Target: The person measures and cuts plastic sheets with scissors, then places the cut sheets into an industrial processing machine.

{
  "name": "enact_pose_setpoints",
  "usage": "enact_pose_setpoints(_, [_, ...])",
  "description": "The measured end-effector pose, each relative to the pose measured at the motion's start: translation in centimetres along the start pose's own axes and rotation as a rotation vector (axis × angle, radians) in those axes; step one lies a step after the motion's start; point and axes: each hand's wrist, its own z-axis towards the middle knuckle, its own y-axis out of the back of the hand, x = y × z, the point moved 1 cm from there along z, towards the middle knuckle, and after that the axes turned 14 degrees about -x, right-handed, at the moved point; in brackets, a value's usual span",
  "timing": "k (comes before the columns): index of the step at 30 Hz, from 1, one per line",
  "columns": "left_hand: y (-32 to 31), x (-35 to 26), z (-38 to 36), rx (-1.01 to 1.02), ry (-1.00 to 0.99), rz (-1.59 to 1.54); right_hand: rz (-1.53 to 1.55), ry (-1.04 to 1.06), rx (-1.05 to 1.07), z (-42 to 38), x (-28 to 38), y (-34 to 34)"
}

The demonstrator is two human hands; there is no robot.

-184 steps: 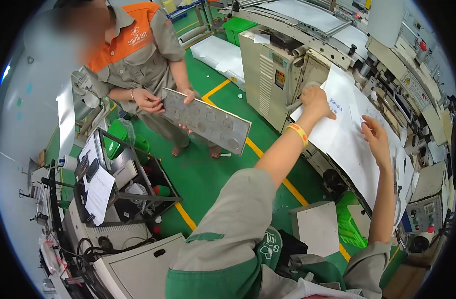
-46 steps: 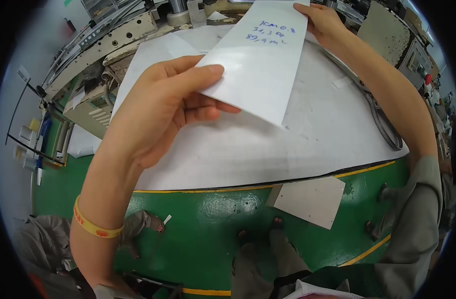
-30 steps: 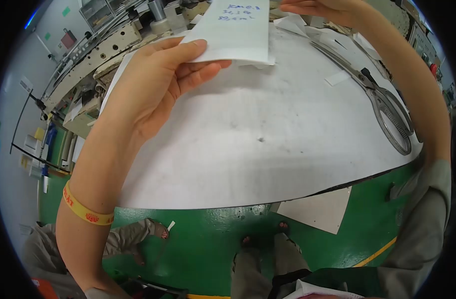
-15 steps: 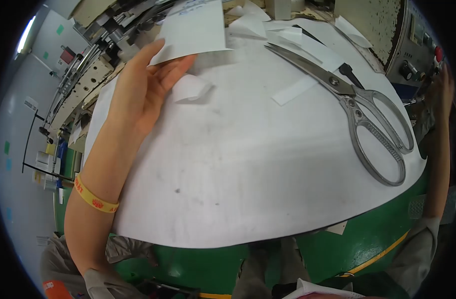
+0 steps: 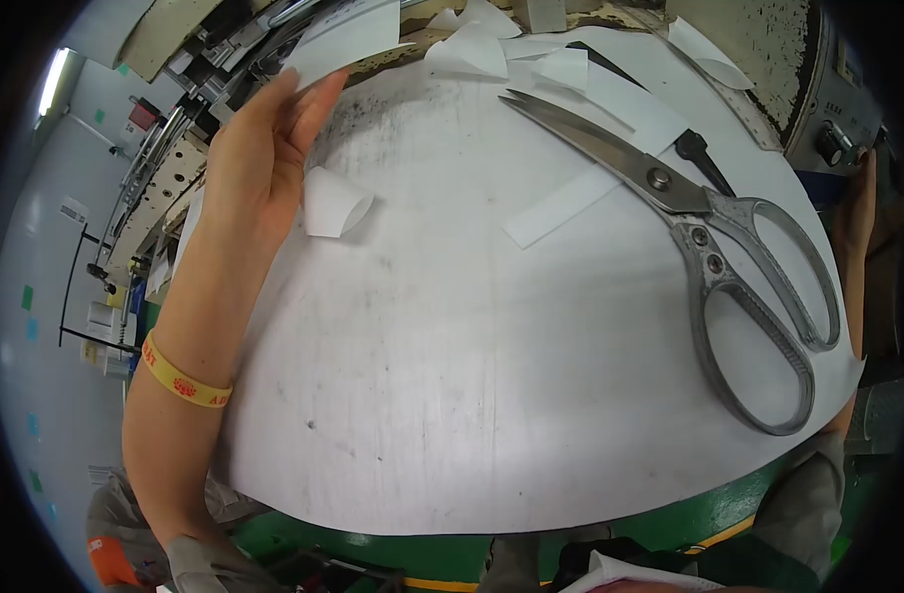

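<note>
At the upper left, my left hand (image 5: 264, 148) pinches the near edge of a white sheet (image 5: 348, 40) between thumb and fingers, beside the machine. A curled piece of white paper (image 5: 335, 204) lies just right of that wrist. My right hand (image 5: 855, 203) is at the far right edge, beyond the table and below the machine's knob; its fingers are too dark and partly hidden to make out. Large metal scissors (image 5: 659, 180) lie on the right side of the white table surface (image 5: 422, 356), handles toward the near right.
White paper scraps (image 5: 467, 51) and a strip (image 5: 562, 206) lie at the back and under the scissors. A black-handled tool (image 5: 704, 158) sits behind them. Machine parts (image 5: 170, 183) stand at left, a control box (image 5: 829, 124) at right. Green floor (image 5: 659, 514) shows in front.
The view has shifted. My left hand and its sheet sit farther up and left, nearer the machine. My right hand has come down from beside the red button.
</note>
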Motion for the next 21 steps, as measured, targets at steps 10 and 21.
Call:
enact_pose_setpoints(10, [-0.6, 1.0, -0.2, 0.023, -0.025, -0.093, 0.007, 0.062, 0.257, 1.3, -1.3, 1.9])
enact_pose_setpoints(21, [-1.4, 1.2, 0.8, 0.033, 0.011, -0.044, 0.097, 0.122, 0.525, 1.4, -1.2, 1.9])
